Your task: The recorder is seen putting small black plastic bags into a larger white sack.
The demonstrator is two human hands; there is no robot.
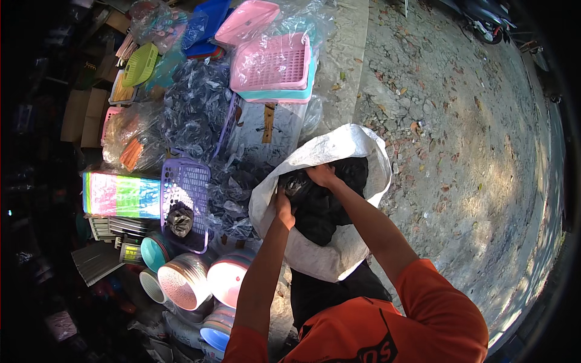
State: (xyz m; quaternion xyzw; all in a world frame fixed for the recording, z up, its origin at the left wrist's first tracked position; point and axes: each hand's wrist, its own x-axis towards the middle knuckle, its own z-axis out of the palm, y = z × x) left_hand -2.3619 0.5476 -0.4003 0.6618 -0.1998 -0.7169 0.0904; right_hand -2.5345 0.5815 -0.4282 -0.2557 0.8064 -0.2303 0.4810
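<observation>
A white woven sack (317, 261) stands upright before me with its mouth wide and its rim folded outward. Black plastic bundles (317, 222) fill it to just below the rim. Inside the left side of the mouth is my left hand (284, 209), against the black plastic and the sack wall; some of its fingertips are hidden. My right hand (322, 175) reaches in at the far side and presses on the black plastic, its fingertips partly out of sight. Whether either hand grips the plastic is not clear.
Left of the sack lie several clear-wrapped dark bundles (231, 190) and a purple plastic basket (185, 181). Pink baskets (272, 68) are stacked on a white wrapped box (254, 131). Nested pails (184, 281) stand at lower left. Rough concrete ground (454, 159) with dry leaves spreads rightward.
</observation>
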